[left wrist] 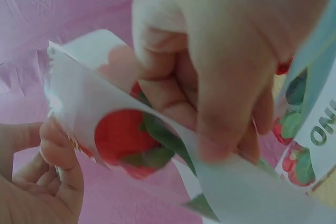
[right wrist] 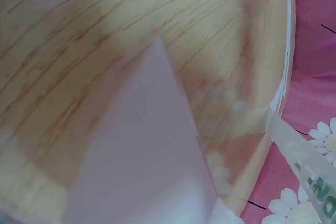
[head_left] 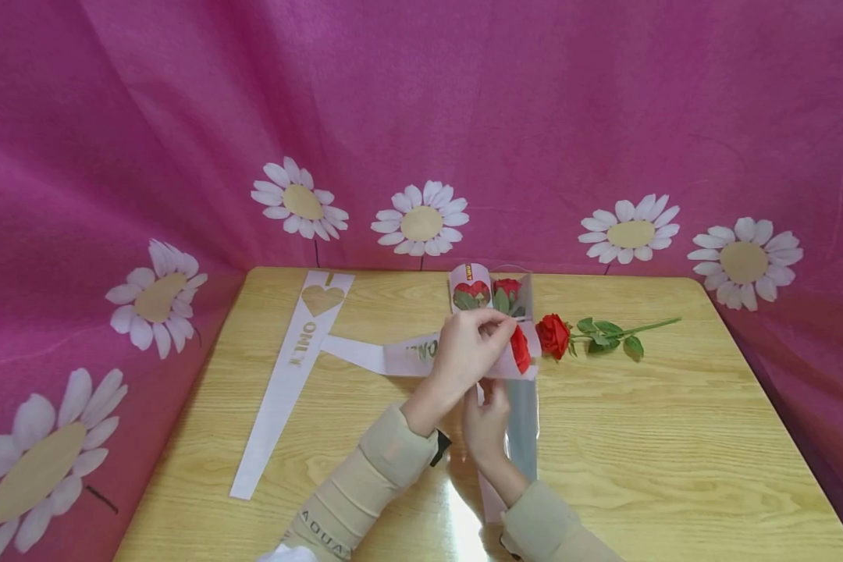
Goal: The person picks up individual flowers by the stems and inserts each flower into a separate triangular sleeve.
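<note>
A pink, partly see-through rose sleeve [head_left: 407, 357] printed ONLY lies crosswise, its wide end at the right. Inside it shows a red rose [left wrist: 126, 135] with green leaves. My left hand [head_left: 467, 343] pinches the sleeve's edge beside the bloom, thumb on the outside. From below, my right hand [head_left: 488, 414] holds the sleeve near its wide end; in the left wrist view its bent fingers [left wrist: 58, 142] touch that rim. No hand shows in the right wrist view, only a tapering pale pink strip [right wrist: 152, 129] and part of a printed sleeve [right wrist: 315, 182].
Two wrapped roses [head_left: 471, 290] lie behind and under my hands, their tails reaching toward me. A loose red rose [head_left: 553, 336] with a green stem lies to the right. A flat white sleeve [head_left: 288, 382] with a heart cutout lies left on the wooden table [head_left: 674, 437].
</note>
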